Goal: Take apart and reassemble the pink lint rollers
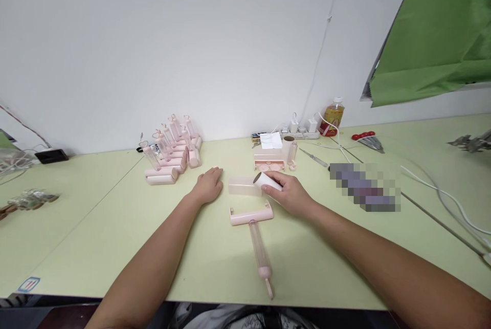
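A white sticky-paper roll point(266, 182) with a brown cardboard core is gripped by my right hand point(290, 193), thumb in front and fingers behind. It is tilted in front of a clear pinkish plastic cover point(241, 185) lying on the table. Nearer to me lies a pink lint roller handle point(251, 217), its bracket without a roll and its transparent grip pointing toward me. My left hand point(208, 185) rests on the table left of the cover, fingers stretched forward and holding nothing that I can see.
Several pink lint rollers point(169, 162) stand grouped at the back left. At the back lie pink parts point(269, 165), another roll point(288, 146) and a power strip point(303, 134). A drink bottle point(332, 118), a screwdriver point(314, 158), red-handled pliers point(369, 140) and white cables point(441, 191) occupy the right.
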Demonstrator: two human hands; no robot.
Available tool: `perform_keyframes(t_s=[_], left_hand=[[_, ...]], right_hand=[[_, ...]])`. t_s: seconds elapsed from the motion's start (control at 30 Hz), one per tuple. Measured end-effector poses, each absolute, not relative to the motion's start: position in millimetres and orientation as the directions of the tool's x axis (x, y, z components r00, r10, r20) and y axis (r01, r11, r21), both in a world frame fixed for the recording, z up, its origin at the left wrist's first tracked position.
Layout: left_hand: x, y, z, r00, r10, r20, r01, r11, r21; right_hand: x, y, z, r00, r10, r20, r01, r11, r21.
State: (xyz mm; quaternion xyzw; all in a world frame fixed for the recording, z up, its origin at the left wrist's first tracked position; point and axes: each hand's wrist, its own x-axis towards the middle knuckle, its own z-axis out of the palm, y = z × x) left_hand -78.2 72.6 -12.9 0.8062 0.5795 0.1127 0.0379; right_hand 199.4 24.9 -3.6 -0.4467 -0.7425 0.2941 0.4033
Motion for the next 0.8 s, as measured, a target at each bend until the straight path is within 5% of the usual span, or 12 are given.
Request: perform_keyframes(t_s=[0.4, 0.8], left_hand=[[-41.0, 40.6, 13.0, 0.635, 0.737, 0.234, 0.714, -0.675, 0.187], [-60.6, 117.0, 29.5, 0.478, 0.870, 0.120, 0.866, -0.489, 0.102]], right_hand=[[197.8, 27.2, -5.0, -0.257, 0.898, 0.356, 0.392, 0.434, -0.811], [198.3, 28.2, -6.6, -0.240, 0.916, 0.322, 0.395, 0.395, -0.829]])
